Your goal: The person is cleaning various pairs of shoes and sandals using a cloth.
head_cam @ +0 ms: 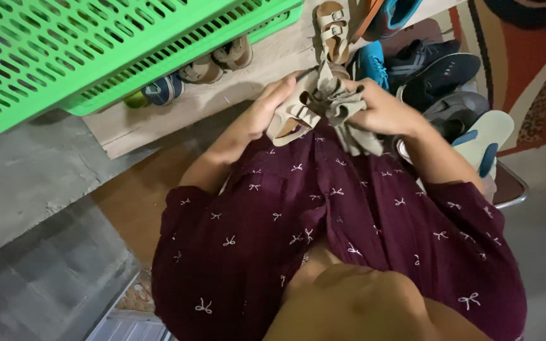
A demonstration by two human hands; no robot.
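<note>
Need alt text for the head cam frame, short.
Seen from above, a person in a maroon patterned shirt holds a tan buckled sandal in the left hand and a grey cloth in the right hand. Ahead sit a green plastic basket and assorted shoes.

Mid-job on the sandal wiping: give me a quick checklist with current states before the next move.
1. Left hand has the tan sandal gripped: ok.
2. Right hand holds the grey cloth bunched against the sandal: ok.
3. Sandal's buckles and straps are fastened: cannot tell, partly covered.
4. Matching sandal is within view on the wooden shelf: ok.
5. Green basket sits apart from both hands: ok.
6. Sandal surface is clean: cannot tell.
</note>
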